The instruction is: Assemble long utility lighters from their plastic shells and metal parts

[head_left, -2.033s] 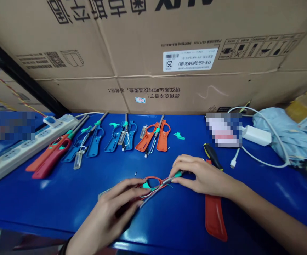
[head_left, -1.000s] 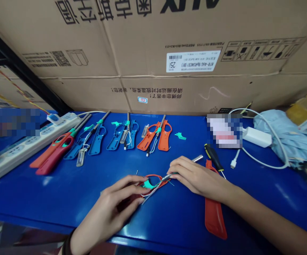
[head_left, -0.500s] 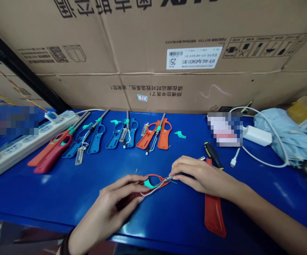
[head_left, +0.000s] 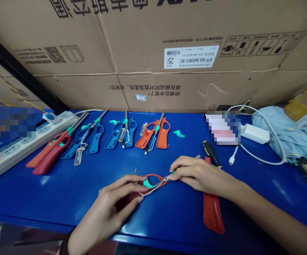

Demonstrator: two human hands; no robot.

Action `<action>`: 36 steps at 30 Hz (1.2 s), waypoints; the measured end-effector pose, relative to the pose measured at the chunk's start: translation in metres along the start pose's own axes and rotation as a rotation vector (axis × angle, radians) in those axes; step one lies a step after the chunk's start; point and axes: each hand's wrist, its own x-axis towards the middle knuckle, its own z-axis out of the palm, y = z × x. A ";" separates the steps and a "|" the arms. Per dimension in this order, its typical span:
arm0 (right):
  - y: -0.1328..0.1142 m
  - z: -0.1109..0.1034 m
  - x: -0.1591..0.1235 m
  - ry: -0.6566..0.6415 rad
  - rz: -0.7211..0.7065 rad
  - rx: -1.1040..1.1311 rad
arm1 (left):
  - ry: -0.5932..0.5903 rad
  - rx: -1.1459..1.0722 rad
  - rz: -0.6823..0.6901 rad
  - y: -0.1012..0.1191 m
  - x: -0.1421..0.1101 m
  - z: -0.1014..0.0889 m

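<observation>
My left hand (head_left: 120, 194) is closed around a red lighter shell half (head_left: 157, 175), its fingers over the handle end. A green trigger (head_left: 148, 183) and a white wire (head_left: 153, 191) lie in that shell. At the shell's narrow end, the fingers of my right hand (head_left: 193, 171) pinch the lighter's metal tube (head_left: 167, 178); a bit of green shows by the fingertips, and the tube's far tip sticks out beyond the hand. Another red shell half (head_left: 213, 214) lies partly under my right wrist. A small screw (head_left: 135, 170) sits on the table beyond my left hand.
A black and yellow screwdriver (head_left: 211, 154) lies behind my right hand. Opened blue lighters (head_left: 96, 138) and an orange one (head_left: 163, 134) line the back, beside closed lighters (head_left: 52, 152) and a power strip (head_left: 12, 145). A charger (head_left: 255, 133) with cable is at right.
The fingers of my right hand have shifted slightly at the tube, and more green shows beside them. My left hand keeps its hold. The whole view has moved a little.
</observation>
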 end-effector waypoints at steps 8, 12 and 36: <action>-0.004 0.006 0.000 0.041 0.015 -0.010 | 0.008 0.039 -0.002 -0.001 -0.002 0.001; -0.007 0.007 -0.001 0.038 -0.058 -0.105 | 0.000 0.015 -0.017 -0.001 -0.002 0.001; -0.001 0.012 0.002 0.084 -0.039 -0.058 | -0.027 -0.102 -0.046 -0.004 -0.001 0.000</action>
